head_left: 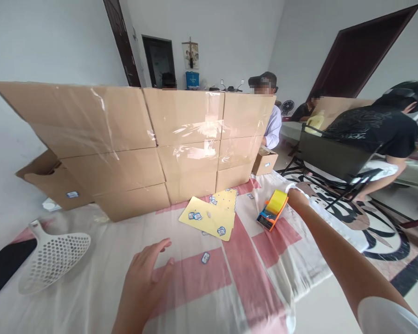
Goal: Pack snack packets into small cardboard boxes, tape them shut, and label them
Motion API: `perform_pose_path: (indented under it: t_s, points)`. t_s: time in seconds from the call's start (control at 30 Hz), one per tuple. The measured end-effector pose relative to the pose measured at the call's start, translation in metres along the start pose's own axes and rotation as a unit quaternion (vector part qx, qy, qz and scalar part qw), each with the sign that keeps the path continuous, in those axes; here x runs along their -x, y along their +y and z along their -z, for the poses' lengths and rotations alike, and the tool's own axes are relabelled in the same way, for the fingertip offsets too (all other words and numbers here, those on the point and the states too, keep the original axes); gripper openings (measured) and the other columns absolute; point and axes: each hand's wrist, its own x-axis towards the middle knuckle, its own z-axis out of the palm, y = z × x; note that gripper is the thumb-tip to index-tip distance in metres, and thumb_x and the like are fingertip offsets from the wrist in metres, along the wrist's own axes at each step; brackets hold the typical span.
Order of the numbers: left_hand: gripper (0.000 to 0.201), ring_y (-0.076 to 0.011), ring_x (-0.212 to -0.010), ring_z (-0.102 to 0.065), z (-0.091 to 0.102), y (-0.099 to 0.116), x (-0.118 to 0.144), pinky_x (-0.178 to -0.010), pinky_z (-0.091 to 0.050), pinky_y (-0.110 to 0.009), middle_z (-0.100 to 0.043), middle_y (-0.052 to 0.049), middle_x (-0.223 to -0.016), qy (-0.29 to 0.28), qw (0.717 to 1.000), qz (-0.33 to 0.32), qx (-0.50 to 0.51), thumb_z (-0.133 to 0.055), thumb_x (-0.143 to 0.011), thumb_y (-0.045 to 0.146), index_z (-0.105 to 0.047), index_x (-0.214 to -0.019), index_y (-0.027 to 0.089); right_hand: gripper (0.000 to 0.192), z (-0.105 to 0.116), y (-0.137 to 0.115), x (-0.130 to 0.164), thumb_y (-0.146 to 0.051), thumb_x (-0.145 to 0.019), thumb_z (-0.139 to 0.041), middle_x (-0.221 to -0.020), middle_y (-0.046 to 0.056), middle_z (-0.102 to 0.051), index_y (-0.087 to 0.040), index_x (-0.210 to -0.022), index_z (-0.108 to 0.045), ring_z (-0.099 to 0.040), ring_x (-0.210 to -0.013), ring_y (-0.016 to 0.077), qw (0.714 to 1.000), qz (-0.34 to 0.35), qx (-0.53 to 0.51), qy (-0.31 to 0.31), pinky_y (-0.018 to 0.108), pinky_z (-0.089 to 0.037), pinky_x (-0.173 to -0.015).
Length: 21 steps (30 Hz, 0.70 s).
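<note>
The left hand rests open, palm down on the cloth, holding nothing. Farther out, the right hand grips the tape dispenser resting on the cloth; lifting it looks next. Beyond lie sticker sheets and taped boxes; no writing is legible.

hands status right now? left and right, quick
Left hand: open, fingers spread, holding nothing, over the pink and white cloth.
Right hand: at the tape dispenser, touching it; whether it grips cannot be told.
</note>
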Motion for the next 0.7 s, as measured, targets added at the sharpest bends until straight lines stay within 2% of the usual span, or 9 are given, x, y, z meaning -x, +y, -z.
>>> perform_pose_path:
  t_s: [0.17,0.27,0.37,0.43,0.5,0.57,0.63,0.7]
  points:
    - [0.03,-0.0234,-0.099,-0.067,0.007,0.011,0.0,-0.088,-0.05,-0.04,-0.073,-0.005,-0.114,0.015,0.997,0.057,0.052,-0.049,-0.096,0.036,-0.061,-0.122,0.027,0.024,0.007,-0.004,0.013,-0.017,-0.09,-0.054,-0.108,0.022,-0.068,-0.01,-0.104,-0.071,-0.067,-0.095,0.0289,0.997,0.0,-0.059,0.04,0.036,-0.045,-0.074]
    - [0.028,-0.0225,-0.097,-0.067,0.011,0.014,-0.001,-0.087,-0.051,-0.039,-0.073,-0.004,-0.112,0.024,0.994,0.072,0.072,-0.05,-0.095,0.033,-0.063,-0.119,0.028,0.026,0.017,-0.011,0.019,-0.018,-0.09,-0.048,-0.101,0.022,-0.069,-0.011,-0.099,-0.071,-0.066,-0.09,0.0312,0.99,-0.025,-0.095,0.101,0.037,-0.047,-0.072]
    - [0.027,-0.0219,-0.097,-0.068,0.013,0.013,-0.002,-0.086,-0.051,-0.038,-0.073,-0.003,-0.112,0.03,0.993,0.078,0.081,-0.05,-0.095,0.033,-0.063,-0.119,0.028,0.035,0.04,-0.027,0.019,-0.022,-0.094,-0.038,-0.103,0.024,-0.068,-0.007,-0.109,-0.066,-0.064,-0.097,0.0343,0.972,-0.037,-0.135,0.186,0.041,-0.049,-0.08]
    - [0.027,-0.0223,-0.097,-0.068,0.014,0.013,-0.001,-0.085,-0.051,-0.038,-0.073,-0.003,-0.111,0.031,0.993,0.08,0.079,-0.05,-0.096,0.033,-0.063,-0.119,0.028,0.037,0.062,-0.045,0.022,-0.026,-0.097,-0.037,-0.103,0.022,-0.069,-0.008,-0.115,-0.063,-0.064,-0.097,0.0322,0.961,-0.018,-0.158,0.228,0.04,-0.049,-0.086]
    - [0.027,-0.0228,-0.098,-0.068,0.015,0.014,-0.001,-0.085,-0.05,-0.038,-0.073,-0.003,-0.112,0.03,0.994,0.081,0.073,-0.05,-0.096,0.033,-0.063,-0.119,0.028,0.034,0.082,-0.07,0.036,-0.032,-0.097,-0.042,-0.1,0.016,-0.07,-0.013,-0.116,-0.063,-0.065,-0.09,0.0275,0.948,0.044,-0.191,0.252,0.036,-0.05,-0.086]
    - [0.027,-0.0234,-0.1,-0.067,0.015,0.014,-0.001,-0.086,-0.05,-0.038,-0.074,-0.004,-0.113,0.025,0.994,0.08,0.067,-0.05,-0.096,0.033,-0.063,-0.119,0.028,0.028,0.09,-0.103,0.062,-0.036,-0.094,-0.051,-0.094,0.013,-0.069,-0.018,-0.109,-0.066,-0.064,-0.082,0.0259,0.917,0.177,-0.255,0.25,0.036,-0.05,-0.082]
    - [0.026,-0.0235,-0.101,-0.067,0.016,0.015,0.0,-0.087,-0.049,-0.038,-0.074,-0.004,-0.114,0.019,0.995,0.076,0.064,-0.049,-0.096,0.033,-0.063,-0.118,0.028,0.025,0.082,-0.139,0.095,-0.038,-0.094,-0.051,-0.09,0.01,-0.069,-0.023,-0.105,-0.068,-0.063,-0.078,0.024,0.89,0.29,-0.302,0.18,0.035,-0.05,-0.078]
    - [0.026,-0.0236,-0.102,-0.068,0.016,0.014,0.0,-0.087,-0.049,-0.038,-0.074,-0.004,-0.114,0.015,0.995,0.072,0.065,-0.05,-0.096,0.032,-0.063,-0.118,0.027,0.024,0.061,-0.172,0.128,-0.041,-0.094,-0.053,-0.085,0.007,-0.069,-0.023,-0.099,-0.067,-0.061,-0.072,0.0219,0.871,0.333,-0.349,0.089,0.034,-0.049,-0.072]
